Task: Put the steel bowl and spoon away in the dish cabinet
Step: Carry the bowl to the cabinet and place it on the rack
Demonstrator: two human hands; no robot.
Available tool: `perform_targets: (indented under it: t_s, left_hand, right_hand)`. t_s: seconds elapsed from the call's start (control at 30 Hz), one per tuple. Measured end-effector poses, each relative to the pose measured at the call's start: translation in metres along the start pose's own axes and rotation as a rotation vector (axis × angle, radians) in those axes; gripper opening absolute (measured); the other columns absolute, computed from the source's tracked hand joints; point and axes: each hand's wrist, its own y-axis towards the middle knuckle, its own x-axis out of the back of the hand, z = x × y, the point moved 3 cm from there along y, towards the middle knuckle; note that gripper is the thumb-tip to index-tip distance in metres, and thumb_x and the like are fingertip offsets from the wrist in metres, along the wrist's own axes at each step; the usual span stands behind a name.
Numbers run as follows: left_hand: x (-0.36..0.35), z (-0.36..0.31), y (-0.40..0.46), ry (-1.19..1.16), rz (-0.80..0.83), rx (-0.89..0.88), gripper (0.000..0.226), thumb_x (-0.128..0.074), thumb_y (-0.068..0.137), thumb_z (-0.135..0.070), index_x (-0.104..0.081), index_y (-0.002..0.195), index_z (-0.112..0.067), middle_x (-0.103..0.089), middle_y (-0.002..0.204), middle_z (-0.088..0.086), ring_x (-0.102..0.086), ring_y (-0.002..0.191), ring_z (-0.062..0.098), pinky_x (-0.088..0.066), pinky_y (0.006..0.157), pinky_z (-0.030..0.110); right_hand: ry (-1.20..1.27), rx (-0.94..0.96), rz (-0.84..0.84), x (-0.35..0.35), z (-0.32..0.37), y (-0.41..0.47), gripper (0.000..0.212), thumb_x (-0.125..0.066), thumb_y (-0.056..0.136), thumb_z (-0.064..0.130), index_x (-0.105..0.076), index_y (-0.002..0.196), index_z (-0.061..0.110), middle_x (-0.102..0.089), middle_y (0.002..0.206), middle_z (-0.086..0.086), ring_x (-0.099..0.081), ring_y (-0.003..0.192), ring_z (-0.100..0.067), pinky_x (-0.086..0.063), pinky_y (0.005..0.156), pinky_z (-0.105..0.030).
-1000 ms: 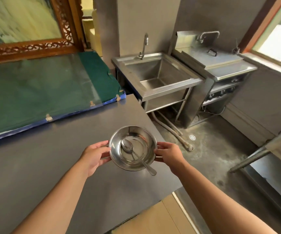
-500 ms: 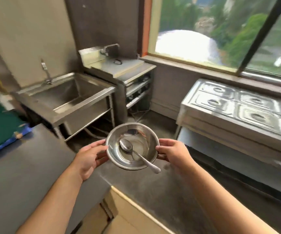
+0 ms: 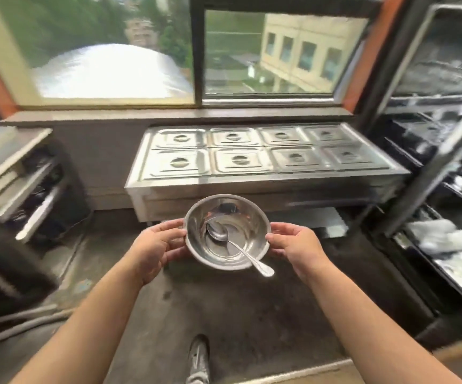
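1. The steel bowl (image 3: pixel 226 231) is held at centre frame, gripped at its rim by the left hand (image 3: pixel 152 249) and the right hand (image 3: pixel 297 249) on opposite sides.
2. The spoon (image 3: pixel 238 249) lies inside the bowl, its handle overhanging the lower-right rim.
3. A steam table (image 3: pixel 263 159) with eight lidded wells is seen beyond, under the window (image 3: pixel 169 51).
4. At right, a shelved rack (image 3: pixel 443 162) (possibly the dish cabinet) is blurred and cut off by the frame edge; its contents are hard to make out.
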Motion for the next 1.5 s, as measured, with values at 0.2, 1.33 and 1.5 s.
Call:
perform_targets:
  t_s: [0.2, 1.33, 1.5]
  left_hand:
    - [-0.127, -0.009, 0.123, 0.093, 0.300, 0.058, 0.030, -0.060, 0.089, 0.004, -0.070, 0.117, -0.003, -0.076, 0.098, 0.016, -0.074, 0.079, 0.022, -0.061, 0.066, 0.027]
    - [-0.774, 0.012, 0.402, 0.344, 1.044, 0.286, 0.029, -0.055, 0.092, 0.010, -0.066, 0.118, 0.004, -0.075, 0.082, 0.012, -0.069, 0.062, 0.014, -0.058, 0.059, 0.024]
    - [-0.861, 0.034, 0.405, 0.365, 1.070, 0.251, 0.027, -0.056, 0.091, 0.007, -0.072, 0.112, -0.001, -0.072, 0.090, 0.013, -0.061, 0.064, 0.014, -0.059, 0.062, 0.024]
  right_hand:
    - [0.061, -0.003, -0.301, 0.096, 0.021, 0.059, 0.024, -0.072, 0.087, -0.008, -0.072, 0.110, -0.001, -0.076, 0.102, -0.019, -0.075, 0.088, -0.029, -0.059, 0.066, -0.030]
    - [0.514, 0.192, -1.063, 0.549, 0.100, 0.259, 0.036, -0.071, 0.086, -0.009, -0.066, 0.122, -0.005, -0.076, 0.106, -0.022, -0.077, 0.088, -0.031, -0.063, 0.065, -0.030]
    - [0.466, 0.163, -1.129, 0.631, 0.111, 0.268, 0.032, -0.074, 0.084, -0.005, -0.071, 0.115, 0.001, -0.077, 0.102, -0.020, -0.077, 0.080, -0.030, -0.062, 0.063, -0.031]
